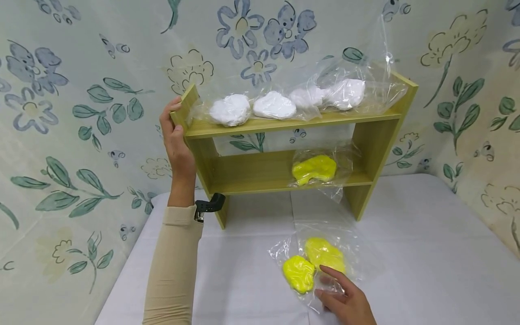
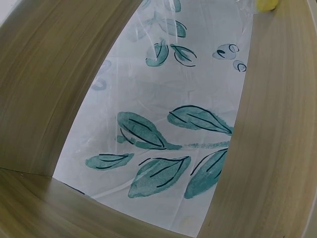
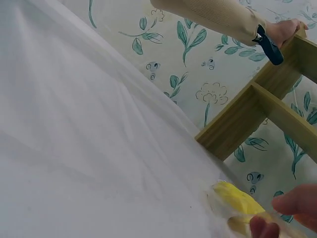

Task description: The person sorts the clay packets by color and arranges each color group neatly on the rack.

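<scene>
We see the wooden shelf (image 1: 284, 124) standing at the centre of the frame on the white table (image 1: 426, 234), against the flowered wall. Our left hand (image 1: 175, 135) grips the shelf's upper left end, fingers curled over the side board. Four bagged white lumps (image 1: 276, 106) lie along the top board, and one bagged yellow lump (image 1: 313, 168) sits on the lower board. Low in the frame, the clear bag of two yellow lumps (image 1: 313, 266) lies flat, wrinkled and glossy. Our right hand (image 1: 345, 302) rests on its near edge, fingers loosely spread. Bare cloth stretches wide to the right.
</scene>
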`<state>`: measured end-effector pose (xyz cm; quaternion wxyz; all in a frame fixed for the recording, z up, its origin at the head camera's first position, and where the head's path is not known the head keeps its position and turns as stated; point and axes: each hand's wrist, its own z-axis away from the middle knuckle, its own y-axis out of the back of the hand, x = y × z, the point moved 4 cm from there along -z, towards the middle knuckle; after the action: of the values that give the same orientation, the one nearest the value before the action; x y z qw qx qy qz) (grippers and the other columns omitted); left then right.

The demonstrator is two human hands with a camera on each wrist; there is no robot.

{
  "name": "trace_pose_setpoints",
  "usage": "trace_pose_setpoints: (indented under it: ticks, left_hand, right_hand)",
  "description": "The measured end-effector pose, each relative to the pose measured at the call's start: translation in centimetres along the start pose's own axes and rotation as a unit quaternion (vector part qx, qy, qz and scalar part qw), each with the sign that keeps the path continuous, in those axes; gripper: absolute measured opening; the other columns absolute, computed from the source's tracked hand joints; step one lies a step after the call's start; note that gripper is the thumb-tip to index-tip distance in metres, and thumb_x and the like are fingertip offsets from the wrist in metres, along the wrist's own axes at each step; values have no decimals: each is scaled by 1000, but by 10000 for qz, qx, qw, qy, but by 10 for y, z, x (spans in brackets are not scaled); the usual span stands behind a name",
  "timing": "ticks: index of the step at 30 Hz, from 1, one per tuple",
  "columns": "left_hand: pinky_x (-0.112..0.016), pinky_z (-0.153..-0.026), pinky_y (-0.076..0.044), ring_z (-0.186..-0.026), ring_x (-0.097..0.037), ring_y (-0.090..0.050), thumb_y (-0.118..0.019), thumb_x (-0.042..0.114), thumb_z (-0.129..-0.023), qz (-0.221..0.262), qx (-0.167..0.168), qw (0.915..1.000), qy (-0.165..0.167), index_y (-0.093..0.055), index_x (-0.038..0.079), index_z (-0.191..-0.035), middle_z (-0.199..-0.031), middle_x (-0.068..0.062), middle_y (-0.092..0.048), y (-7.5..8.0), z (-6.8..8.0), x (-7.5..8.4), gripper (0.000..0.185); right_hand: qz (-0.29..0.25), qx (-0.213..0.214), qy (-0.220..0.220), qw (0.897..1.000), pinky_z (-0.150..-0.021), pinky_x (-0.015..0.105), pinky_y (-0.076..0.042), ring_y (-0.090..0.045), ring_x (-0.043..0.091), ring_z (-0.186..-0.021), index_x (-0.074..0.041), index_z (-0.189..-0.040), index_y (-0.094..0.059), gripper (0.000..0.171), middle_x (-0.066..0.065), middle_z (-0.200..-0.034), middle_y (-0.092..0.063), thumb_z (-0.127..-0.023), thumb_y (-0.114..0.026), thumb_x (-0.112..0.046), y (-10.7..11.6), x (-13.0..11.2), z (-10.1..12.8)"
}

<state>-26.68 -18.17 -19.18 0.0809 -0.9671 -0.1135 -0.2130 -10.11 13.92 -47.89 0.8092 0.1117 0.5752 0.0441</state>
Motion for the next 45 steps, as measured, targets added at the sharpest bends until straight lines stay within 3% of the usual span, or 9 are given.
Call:
trace_pose_setpoints:
  ticks: [9, 13, 17, 20, 24, 30, 33, 39, 45]
  left_hand:
    - [-35, -113, -24, -135, -22, -35, -27, 9, -86, -3, -83, 9999, 97, -41, -4, -126, -143, -17, -40, -1, 2, -1, 44]
    - [-35, -114, -24, -136, -21, -35, -26, 10, -87, -61, -109, 9999, 101, -40, -5, -126, -143, -10, -42, -2, 1, -1, 45]
    - [-35, -114, -24, -136, -21, -34, -26, 10, -87, -100, -93, 9999, 66, -41, -6, -126, -142, -6, -43, -2, 0, 0, 44]
    - [-35, -114, -24, -136, -22, -35, -26, 9, -87, -54, -89, 9999, 42, -41, -6, -125, -142, -6, -43, -2, 0, 1, 44]
    - [-35, -114, -24, -136, -22, -35, -26, 9, -87, -24, -94, 9999, 39, -40, -7, -126, -142, -7, -43, -1, 0, 1, 44]
    - [-35, -114, -24, -136, -22, -35, -26, 9, -87, -125, -73, 9999, 32, -40, -8, -126, -142, -6, -43, 0, 0, 2, 45]
    - [-35, -114, -24, -136, -21, -35, -26, 9, -87, -133, -69, 9999, 44, -40, -7, -126, -142, -9, -43, 0, 0, 2, 44]
    - [-35, -114, -23, -136, -22, -34, -26, 9, -87, -36, -103, 9999, 54, -41, -5, -126, -143, -25, -37, 1, 0, 1, 43]
    - [-34, -114, -23, -136, -21, -34, -26, 9, -87, -115, -103, 9998, 94, -41, -4, -126, -143, -22, -38, 2, 1, 1, 43]
  right_hand:
    - [73, -624, 401, 9972, -66, 17, -48, -58, 1, -84, -11, -123, -66, 43, 6, -128, -62, -82, -59, -1, -5, 1, -2]
    - [-160, -764, 508, 9957, -77, 21, -53, -66, 14, -98, -3, -123, -64, 40, 13, -129, -61, -84, -57, 3, -3, -1, -2]
    - [-223, -284, 341, 9988, -81, 27, -54, -66, 18, -103, -8, -114, -70, 34, 7, -120, -67, -82, -73, -19, 2, -5, -3]
    - [321, 407, 312, 9982, -82, 28, -52, -63, 9, -99, -18, -102, -75, 37, -4, -107, -71, -74, -79, -43, 10, -11, -4]
    - [670, 859, 650, 9919, -82, 25, -48, -59, 2, -98, -22, -96, -74, 35, -9, -101, -72, -73, -78, -49, 20, -21, -4]
    - [-142, 763, 1307, 9884, -70, 24, -55, -68, 9, -87, -13, -104, -72, 33, -5, -109, -70, -77, -80, -30, 26, -35, -3]
    - [-309, 639, 1564, 9851, -74, 23, -55, -68, 8, -93, -11, -109, -70, 35, -2, -115, -69, -79, -78, -27, 29, -44, -4]
    - [-130, 420, 1967, 9795, -78, 22, -53, -65, 5, -102, -15, -120, -66, 41, 0, -135, -58, -81, -76, -26, 36, -67, 0]
    - [184, 486, 2291, 9720, -75, 23, -54, -68, 11, -93, -17, -126, -63, 46, 2, -145, -47, -82, -75, -24, 45, -93, 13]
